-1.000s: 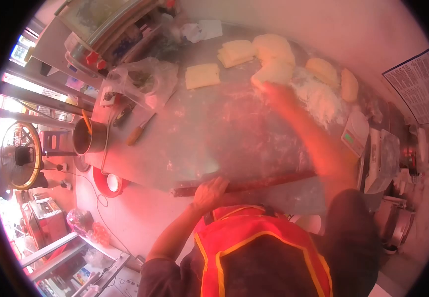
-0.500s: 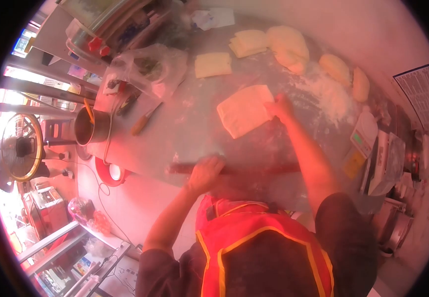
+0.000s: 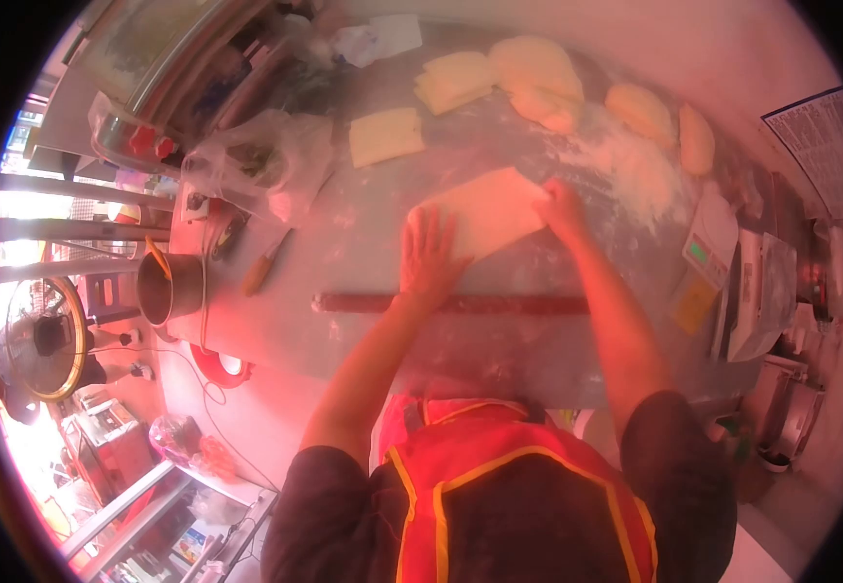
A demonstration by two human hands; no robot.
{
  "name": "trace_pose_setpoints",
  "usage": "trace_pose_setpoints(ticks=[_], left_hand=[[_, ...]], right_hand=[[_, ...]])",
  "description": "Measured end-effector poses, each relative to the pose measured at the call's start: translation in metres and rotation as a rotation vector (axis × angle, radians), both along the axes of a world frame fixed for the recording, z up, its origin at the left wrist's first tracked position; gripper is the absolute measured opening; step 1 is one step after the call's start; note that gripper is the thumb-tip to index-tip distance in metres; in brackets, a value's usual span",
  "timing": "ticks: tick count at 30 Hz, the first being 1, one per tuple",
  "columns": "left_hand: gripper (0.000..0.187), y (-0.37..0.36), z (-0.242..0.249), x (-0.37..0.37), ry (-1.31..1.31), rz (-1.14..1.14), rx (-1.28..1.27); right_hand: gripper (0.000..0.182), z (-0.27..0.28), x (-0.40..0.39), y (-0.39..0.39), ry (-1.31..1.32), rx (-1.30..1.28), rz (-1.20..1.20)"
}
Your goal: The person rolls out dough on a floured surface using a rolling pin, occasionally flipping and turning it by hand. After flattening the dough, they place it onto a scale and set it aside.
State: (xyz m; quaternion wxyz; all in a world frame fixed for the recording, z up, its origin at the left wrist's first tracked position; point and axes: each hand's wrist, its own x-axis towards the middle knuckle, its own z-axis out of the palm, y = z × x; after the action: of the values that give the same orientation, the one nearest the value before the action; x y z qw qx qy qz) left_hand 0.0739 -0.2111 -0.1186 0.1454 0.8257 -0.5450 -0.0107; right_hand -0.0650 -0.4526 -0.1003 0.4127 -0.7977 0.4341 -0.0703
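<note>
A flat sheet of dough [image 3: 494,209] lies on the grey worktop [image 3: 295,335]. Spread flat over its left edge is my left hand [image 3: 429,255], fingers extended. At the right corner my right hand [image 3: 564,209] pinches the dough between thumb and fingers. A dark red rolling pin [image 3: 509,304] rests crosswise on the worktop between my forearms and nearer to me, with neither hand on it. Beyond the sheet sit another flat dough piece [image 3: 386,137] and a folded stack of dough sheets [image 3: 455,81].
Dough lumps [image 3: 538,83] and loose flour [image 3: 640,180] lie at the back right. A scale [image 3: 708,238] stands at the right. On the left are a metal pot [image 3: 171,289], a wooden-handled knife [image 3: 264,267] and a plastic bag [image 3: 266,160].
My left hand has left the rolling pin and moved forward onto the dough's left edge. The sheet appears turned slightly, its right corner still in my right hand. The whole view has shifted.
</note>
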Motion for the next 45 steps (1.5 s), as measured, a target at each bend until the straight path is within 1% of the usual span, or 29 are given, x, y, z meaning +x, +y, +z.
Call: trace_pose_setpoints(ticks=[1,2,5,8,11,12,14,17,20,23,26,29,32,35,38,41,42,45], left_hand=[[0.078,-0.001,-0.001,0.005,-0.006,-0.043,-0.009],[0.078,-0.002,-0.003,0.011,-0.01,-0.086,-0.018],[0.076,-0.013,0.004,0.037,0.071,-0.216,0.073],[0.074,-0.028,0.009,0.065,0.027,-0.3,0.116],[0.072,-0.057,-0.018,0.085,-0.025,-0.364,-0.061],[0.071,-0.075,-0.018,0.083,-0.047,-0.373,-0.016],[0.069,-0.123,-0.014,0.057,-0.092,-0.389,0.066],[0.068,-0.163,-0.02,0.003,-0.062,-0.323,-0.027],[0.069,-0.164,-0.012,-0.011,-0.025,-0.29,-0.02],[0.069,-0.139,-0.01,-0.005,0.013,-0.304,0.046],[0.07,-0.081,-0.003,0.001,0.101,-0.317,0.054],[0.071,-0.018,0.021,0.01,0.029,-0.311,0.124],[0.076,0.006,0.032,0.016,-0.1,-0.3,0.158],[0.077,0.056,0.047,0.009,0.284,-0.154,0.139],[0.067,0.106,0.061,-0.003,0.069,-0.091,0.084],[0.049,0.118,0.035,-0.007,0.081,0.024,0.1],[0.034,0.121,0.039,-0.012,0.0,0.001,-0.011],[0.028,0.158,0.056,-0.071,0.118,0.246,0.081]], right_hand=[[0.039,0.01,-0.002,0.001,0.009,0.038,0.037],[0.038,0.015,0.001,0.009,-0.056,0.089,-0.037],[0.039,0.023,0.021,0.008,0.003,0.284,-0.16],[0.038,-0.004,0.037,0.009,-0.047,0.232,-0.091],[0.032,-0.019,0.029,-0.016,-0.08,-0.26,-0.21],[0.032,-0.02,0.017,-0.025,-0.007,-0.271,-0.225],[0.032,-0.013,-0.01,-0.041,0.14,-0.299,-0.253],[0.042,0.003,-0.031,-0.036,0.204,-0.605,-0.247],[0.058,-0.02,-0.04,-0.036,0.074,-0.827,0.228],[0.065,-0.038,-0.036,-0.001,0.123,-0.789,0.16],[0.064,-0.019,-0.039,0.063,0.235,-0.607,0.236],[0.065,0.006,-0.057,0.101,0.306,-0.603,0.431],[0.063,0.024,-0.077,0.093,0.042,-0.291,0.298],[0.06,0.062,-0.121,0.107,-0.036,-0.385,0.355],[0.057,0.037,-0.172,0.111,0.014,-0.481,0.406],[0.052,0.007,-0.174,0.092,0.014,-0.535,0.434],[0.051,0.011,-0.169,0.08,-0.036,-0.586,0.502],[0.05,0.042,-0.135,0.04,-0.203,-0.736,0.726]])
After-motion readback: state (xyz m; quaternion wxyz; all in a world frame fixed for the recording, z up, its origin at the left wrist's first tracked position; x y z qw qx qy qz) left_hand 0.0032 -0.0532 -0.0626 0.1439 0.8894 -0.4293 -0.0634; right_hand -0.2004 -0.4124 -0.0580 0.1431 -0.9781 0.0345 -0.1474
